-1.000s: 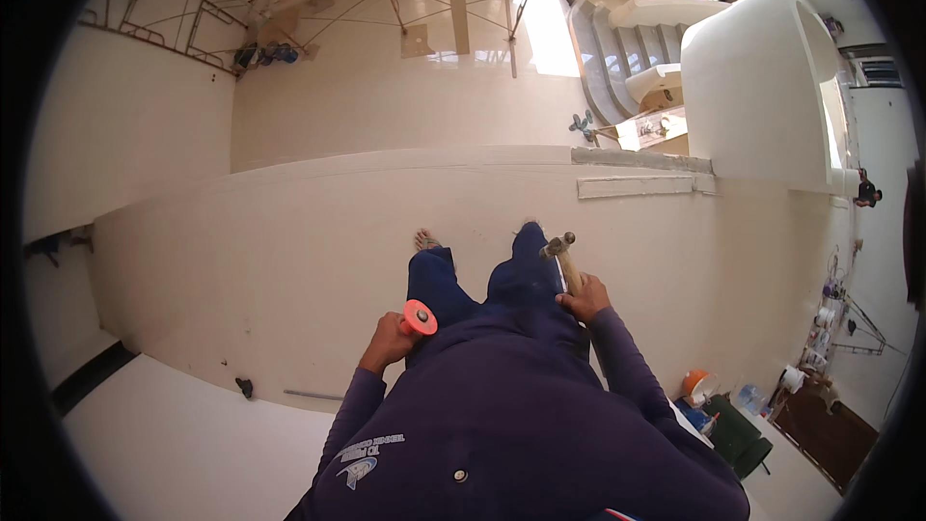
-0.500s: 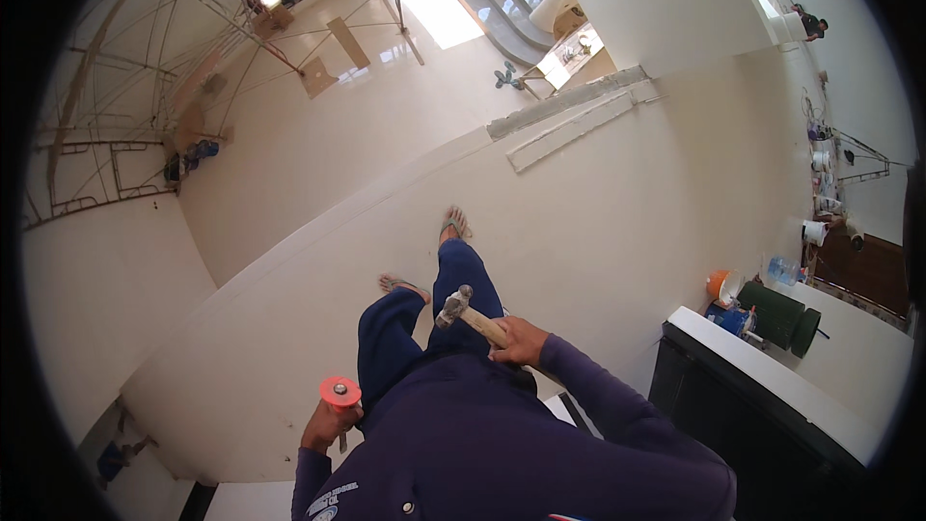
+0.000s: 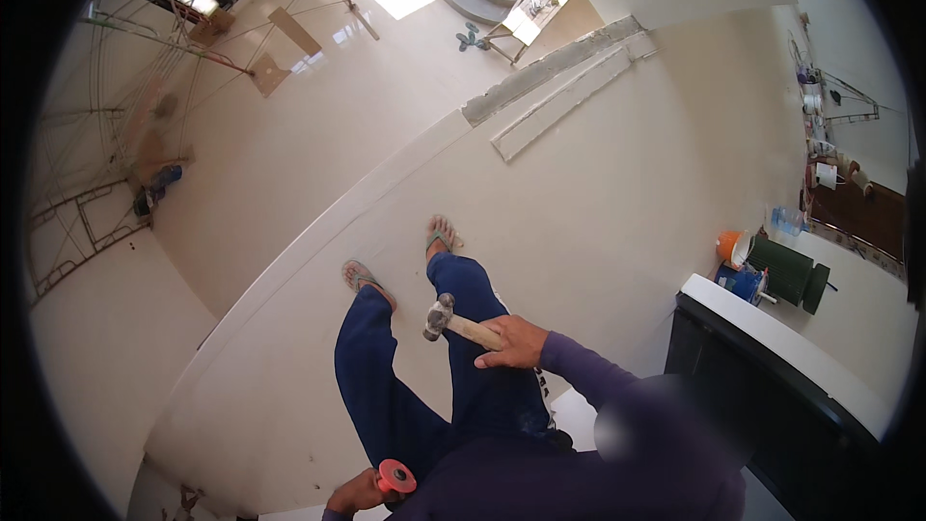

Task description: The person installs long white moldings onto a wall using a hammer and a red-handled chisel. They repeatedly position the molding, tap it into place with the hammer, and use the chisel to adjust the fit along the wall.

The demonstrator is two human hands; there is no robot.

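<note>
My right hand [image 3: 516, 342] is closed around the wooden handle of a hammer [image 3: 463, 326], in front of my right thigh. The hammer's worn grey metal head points left and away from me. Low in the picture, my left hand [image 3: 357, 492] grips a chisel with a round orange-red hand guard [image 3: 396, 476]. The chisel's struck end shows at the middle of the guard; its blade is hidden. Both tools are held apart from each other. My sandalled feet stand on the pale floor, near a raised edge.
A long step edge [image 3: 318, 232] runs across the floor. Ahead lie a strip of exposed rough grey surface [image 3: 540, 72] and a loose pale slab [image 3: 564, 101]. Scaffolding [image 3: 116, 48] stands far left. At right are a black cabinet with a white top [image 3: 762, 347], a green bin [image 3: 783, 270] and an orange bucket [image 3: 731, 247].
The view has shifted, and the scaffolding and stairs sit farther left and up. My legs show more fully, feet farther left. My left hand with the chisel appears lower and farther right.
</note>
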